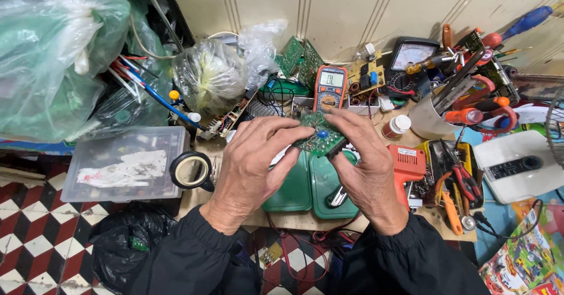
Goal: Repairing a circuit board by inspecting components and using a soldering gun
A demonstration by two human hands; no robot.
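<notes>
Both hands lift a small green circuit board (320, 135) off the bench: left hand (249, 163) fingers pinch its near edge, right hand (367, 166) fingers grip the far side, tilting it for inspection; an orange multimeter (329, 88) stands just beyond.

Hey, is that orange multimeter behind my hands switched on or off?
On: the orange multimeter shows dark digits on its lit grey display, above the circuit board.

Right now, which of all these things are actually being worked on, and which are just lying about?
In hand:
green circuit board, held by the left hand and right hand

Lying about:
orange multimeter
roll of tape
orange tool
pliers
clear plastic box
green trays
analogue meter
</notes>
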